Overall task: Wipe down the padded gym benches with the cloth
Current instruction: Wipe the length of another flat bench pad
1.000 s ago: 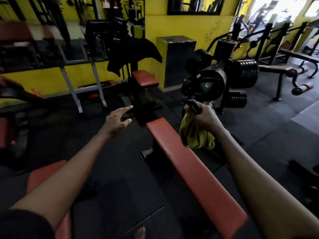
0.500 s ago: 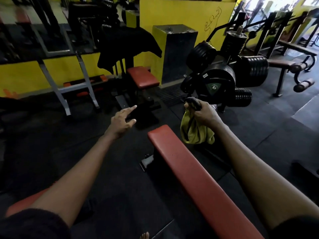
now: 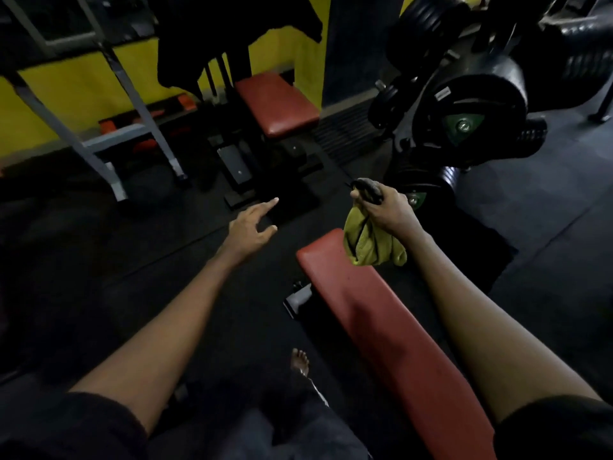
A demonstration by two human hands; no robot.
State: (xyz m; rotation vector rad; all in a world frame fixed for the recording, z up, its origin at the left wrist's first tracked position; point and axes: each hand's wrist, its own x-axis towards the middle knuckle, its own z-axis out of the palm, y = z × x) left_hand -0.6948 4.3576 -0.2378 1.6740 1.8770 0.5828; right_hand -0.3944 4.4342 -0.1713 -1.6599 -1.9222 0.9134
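Note:
A long red padded bench (image 3: pixel 381 327) runs from the lower right up to the middle. My right hand (image 3: pixel 386 210) hovers over its far end and grips a bunched yellow-green cloth (image 3: pixel 371 244), which hangs down against the pad's far end. A dark object also sticks out of that fist; I cannot tell what it is. My left hand (image 3: pixel 250 227) is held out over the dark floor left of the bench, fingers spread and holding nothing. A second, shorter red pad (image 3: pixel 277 104) stands farther back by the yellow wall.
A rack loaded with black weight plates (image 3: pixel 464 121) stands close to the bench's far right. A grey metal frame (image 3: pixel 109 141) stands at the left. Dark clothing (image 3: pixel 232 31) hangs above the far pad. My bare foot (image 3: pixel 300 361) rests on the black rubber floor.
The view has tilted down and moved closer to the bench. My right hand with the cloth has come lower, so the cloth now reaches the pad's far end. My left hand stays outstretched.

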